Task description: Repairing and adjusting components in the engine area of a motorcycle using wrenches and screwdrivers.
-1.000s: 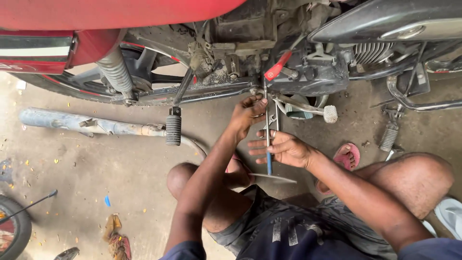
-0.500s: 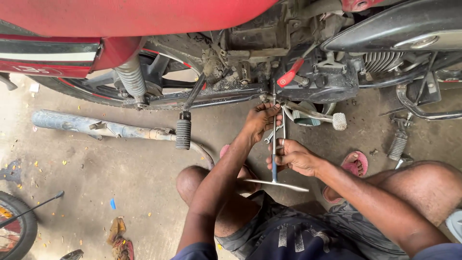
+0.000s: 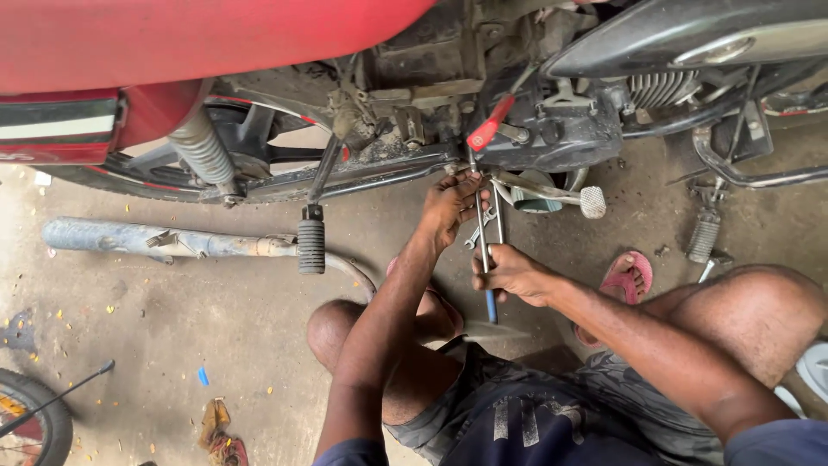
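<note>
Keep right hand [image 3: 516, 274] grip closed around blue-tipped T-wrench [image 3: 485, 250], left hand [image 3: 450, 205] steadying its upper shaft at motorcycle frame [image 3: 362, 177].

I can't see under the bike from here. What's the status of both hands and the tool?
Left hand up at the frame underside, steadying the long-shafted tool. Right hand gripping its lower shaft. Spanner dangling beside; kick lever close.

Both forearms are bare from the elbow down, and the left hand [image 3: 450, 205] and right hand [image 3: 515, 273] wear no gloves, rings or watch. Dark blue short sleeves [image 3: 768, 442] show at the bottom edge. The person wears dark, faded shorts [image 3: 526, 418] with pale streaks, possibly worn print, and the knees are bare.
</note>
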